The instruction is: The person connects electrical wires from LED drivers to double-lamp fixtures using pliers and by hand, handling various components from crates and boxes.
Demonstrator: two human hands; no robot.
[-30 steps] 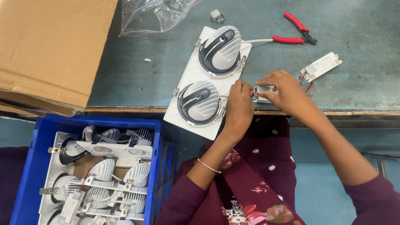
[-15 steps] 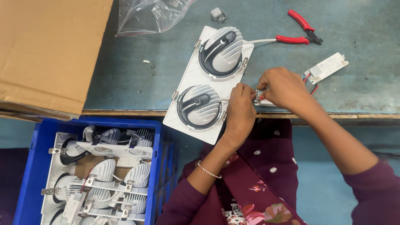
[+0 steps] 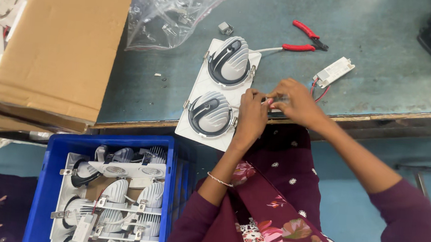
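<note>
Both hands meet at the table's front edge, just right of the white double light fitting (image 3: 217, 93). The left hand (image 3: 251, 113) and right hand (image 3: 291, 101) pinch a small connector (image 3: 271, 102) between curled fingertips; steady, aligned pressure suits this join.

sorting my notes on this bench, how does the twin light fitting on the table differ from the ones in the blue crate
The twin light fitting lies alone, flat on the table, heat sinks up, beside the left hand. The fittings in the blue crate are piled together at mixed angles, one showing its lens side. Both kinds are white, with two round lamps each.
</note>
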